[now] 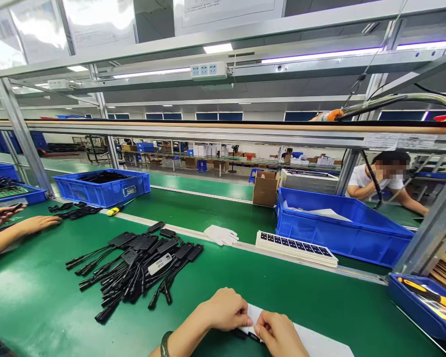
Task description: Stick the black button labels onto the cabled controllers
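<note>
At the bottom of the head view, my left hand (226, 310) is closed, its thumb and fingers pinching the edge of a white sheet (319, 342). Just beside it, my right hand (280, 331) is also closed, thumb and fingertips pressed on the same sheet. The sheet runs out to the right beneath my right hand. A small black part (253, 337) shows under the fingertips; its kind is mostly hidden. Left of my hands lies a pile of black cables with flat box ends (134, 267), with one white-faced piece (159, 264) on top.
A white glove (222, 234) and a stack of label sheets (296, 248) lie by the metal strip. Blue bins stand left (102, 187) and right (338, 228). A blue tray (427, 302) holds a yellow-black tool. Another person's hands (37, 224) work at far left; someone sits opposite.
</note>
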Available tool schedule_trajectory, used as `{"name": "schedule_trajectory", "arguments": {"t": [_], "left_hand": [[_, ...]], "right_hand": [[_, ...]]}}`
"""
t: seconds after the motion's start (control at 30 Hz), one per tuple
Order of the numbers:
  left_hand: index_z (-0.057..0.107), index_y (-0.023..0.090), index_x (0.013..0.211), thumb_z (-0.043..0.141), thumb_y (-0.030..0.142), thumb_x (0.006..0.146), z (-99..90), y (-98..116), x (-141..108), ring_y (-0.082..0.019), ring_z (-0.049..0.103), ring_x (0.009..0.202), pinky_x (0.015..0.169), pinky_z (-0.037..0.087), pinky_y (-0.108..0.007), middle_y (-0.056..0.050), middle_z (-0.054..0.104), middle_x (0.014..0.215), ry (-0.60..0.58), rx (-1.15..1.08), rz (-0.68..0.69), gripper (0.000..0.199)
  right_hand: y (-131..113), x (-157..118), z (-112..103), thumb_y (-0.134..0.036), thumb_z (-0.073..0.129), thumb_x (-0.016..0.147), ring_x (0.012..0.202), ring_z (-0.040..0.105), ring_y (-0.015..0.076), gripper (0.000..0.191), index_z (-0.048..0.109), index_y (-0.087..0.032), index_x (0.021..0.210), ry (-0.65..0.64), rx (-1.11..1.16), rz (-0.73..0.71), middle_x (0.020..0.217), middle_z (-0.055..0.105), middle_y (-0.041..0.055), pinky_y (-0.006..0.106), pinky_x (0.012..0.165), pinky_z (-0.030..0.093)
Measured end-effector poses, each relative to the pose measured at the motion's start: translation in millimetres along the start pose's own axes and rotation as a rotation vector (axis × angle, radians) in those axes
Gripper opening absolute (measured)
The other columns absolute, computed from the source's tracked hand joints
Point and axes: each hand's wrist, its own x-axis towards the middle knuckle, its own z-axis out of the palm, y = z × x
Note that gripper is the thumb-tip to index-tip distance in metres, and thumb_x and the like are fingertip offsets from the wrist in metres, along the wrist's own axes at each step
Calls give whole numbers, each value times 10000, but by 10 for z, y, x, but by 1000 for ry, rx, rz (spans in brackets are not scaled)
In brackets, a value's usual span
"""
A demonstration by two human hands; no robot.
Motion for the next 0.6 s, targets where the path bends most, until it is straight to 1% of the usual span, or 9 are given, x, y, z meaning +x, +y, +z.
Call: {"name": "schedule_trajectory", "arguments": {"t": [0.1, 0.17, 0.27, 0.33, 0.4, 0.5, 0.53, 0.6], "left_hand": [[683, 262, 809, 658, 420, 787, 3, -38, -4, -192, 647, 768, 589, 396, -215, 5, 700, 794, -12, 20, 20, 162], [683, 265, 809, 675, 438, 773, 6, -54, -14, -187, 645, 766, 565, 371, -212, 10, 699, 798, -17, 35, 34, 177], [685, 258, 811, 667, 449, 779, 9, -47, -32, -185, 643, 767, 562, 366, -215, 5, 695, 800, -15, 58, 46, 195], [687, 254, 821, 653, 456, 789, 9, -27, -40, -192, 641, 768, 576, 383, -220, -4, 692, 803, -18, 79, 53, 207], [687, 241, 830, 637, 453, 802, 9, -3, -43, -205, 639, 771, 596, 404, -232, -22, 689, 815, -22, 105, 52, 220], [679, 193, 823, 597, 445, 833, 19, 22, -37, -238, 638, 778, 624, 429, -262, -67, 684, 839, -21, 140, 36, 265], [673, 178, 819, 579, 441, 845, 24, 26, -34, -250, 638, 779, 629, 434, -273, -82, 681, 844, -17, 148, 32, 280], [657, 162, 843, 539, 419, 873, 32, 31, -33, -264, 638, 782, 631, 436, -288, -95, 677, 850, -1, 157, 29, 284]], "right_hand": [[16, -9, -61, -106, 551, 711, 577, 582, 127, 157, 667, -182, 638, -90, 98, -7, 609, 663, -20, 186, 506, 336], [13, -22, -70, -81, 570, 673, 608, 589, 134, 148, 666, -184, 628, -100, 47, -16, 633, 665, -14, 186, 529, 348], [-12, -37, -43, -87, 540, 741, 714, 609, 171, 159, 669, -179, 724, -43, -140, -21, 760, 673, 34, 219, 614, 377], [-25, -41, -43, -98, 492, 801, 758, 614, 185, 182, 659, -169, 803, -44, -215, -8, 828, 666, 62, 237, 650, 387], [-20, -49, -82, -119, 484, 823, 753, 609, 174, 173, 648, -172, 810, -89, -166, -31, 830, 660, 56, 227, 647, 390], [21, -85, -177, -120, 550, 768, 710, 595, 143, 105, 633, -184, 764, -167, 12, -90, 791, 654, 17, 189, 611, 386], [35, -101, -203, -102, 561, 744, 706, 592, 140, 108, 627, -186, 753, -166, 26, -95, 777, 652, 9, 185, 610, 382], [50, -129, -228, -71, 541, 736, 714, 587, 144, 141, 614, -192, 742, -121, -15, -91, 762, 652, 1, 195, 628, 369]]}}
